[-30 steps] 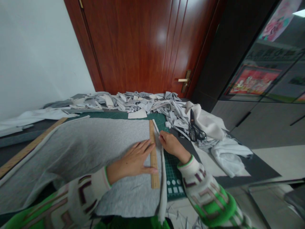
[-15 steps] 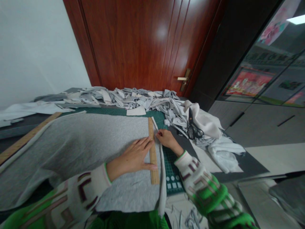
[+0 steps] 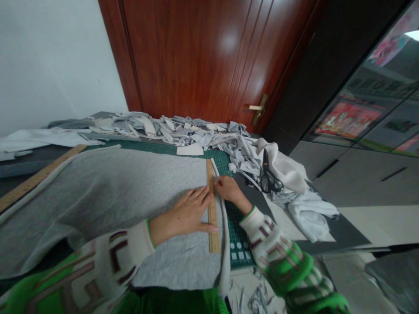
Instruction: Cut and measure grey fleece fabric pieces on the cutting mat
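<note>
A grey fabric piece (image 3: 108,187) is spread over a green cutting mat (image 3: 237,222), its pale edge running down the right side. Near that edge a wooden ruler (image 3: 214,242) lies on the cloth. My left hand (image 3: 186,213) rests flat, fingers stretched out, pressing on the ruler and the fabric. Just right of the ruler, my right hand (image 3: 228,188) is closed in a pinch at the fabric's edge. Whatever lies between its fingertips is hidden.
Cloth scraps (image 3: 196,133) are heaped along the back of the table. Black scissors (image 3: 269,176) lie at the right against white fabric (image 3: 288,163). A long wooden ruler (image 3: 42,174) is at the left. Beyond the table stand a door (image 3: 186,56) and a cabinet (image 3: 363,170).
My view has shifted slightly, moving the scene a little in the frame. Both hands stay at nearly the same places on the ruler and fabric edge.
</note>
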Demonstrator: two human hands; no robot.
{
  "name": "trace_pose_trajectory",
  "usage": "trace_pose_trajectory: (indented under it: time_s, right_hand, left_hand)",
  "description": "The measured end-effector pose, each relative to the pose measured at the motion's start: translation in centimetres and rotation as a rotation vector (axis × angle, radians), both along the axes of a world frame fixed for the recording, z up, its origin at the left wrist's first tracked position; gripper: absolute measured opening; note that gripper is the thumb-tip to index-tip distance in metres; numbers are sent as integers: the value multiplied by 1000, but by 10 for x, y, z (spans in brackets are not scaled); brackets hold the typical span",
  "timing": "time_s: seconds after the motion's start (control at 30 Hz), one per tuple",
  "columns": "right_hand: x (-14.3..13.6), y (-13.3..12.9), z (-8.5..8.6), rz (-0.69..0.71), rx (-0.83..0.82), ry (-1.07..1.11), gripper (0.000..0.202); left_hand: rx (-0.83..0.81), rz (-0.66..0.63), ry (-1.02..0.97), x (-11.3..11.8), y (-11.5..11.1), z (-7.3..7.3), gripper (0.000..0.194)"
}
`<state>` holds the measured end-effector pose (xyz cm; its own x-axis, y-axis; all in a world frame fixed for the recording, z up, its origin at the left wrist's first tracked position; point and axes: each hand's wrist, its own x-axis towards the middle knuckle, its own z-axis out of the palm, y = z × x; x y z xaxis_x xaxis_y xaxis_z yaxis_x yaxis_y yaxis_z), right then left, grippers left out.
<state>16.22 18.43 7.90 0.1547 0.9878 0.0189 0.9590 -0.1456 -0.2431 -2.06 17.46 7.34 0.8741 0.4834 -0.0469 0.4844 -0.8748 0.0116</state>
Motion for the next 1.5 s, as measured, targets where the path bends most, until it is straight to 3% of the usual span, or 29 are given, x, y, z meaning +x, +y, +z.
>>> trace_pose_trajectory:
  time_s: [0.23,0.57,0.93,1.17,1.33,1.5]
  right_hand:
    - [-5,-9,9,36,-73,-56,27]
    - [-19,-53,17,121,-129,-125,23]
    - [-26,-88,13,234,-168,-162,22]
    - [-32,-105,11,172,-146,-138,22]
    - [-23,-105,7,132,-153,7,22]
    - [-21,-101,8,70,-183,48,23]
  left_hand:
    - [-10,-4,-24,1,1,-5,113]
    - [-24,-22,-109,-1,2,-11,108]
    - [3,-5,-132,1,3,-16,106]
    - [43,-10,-142,2,2,-18,102]
    - [29,-13,-126,2,2,-14,99]
    - [9,2,-109,2,0,-7,76]
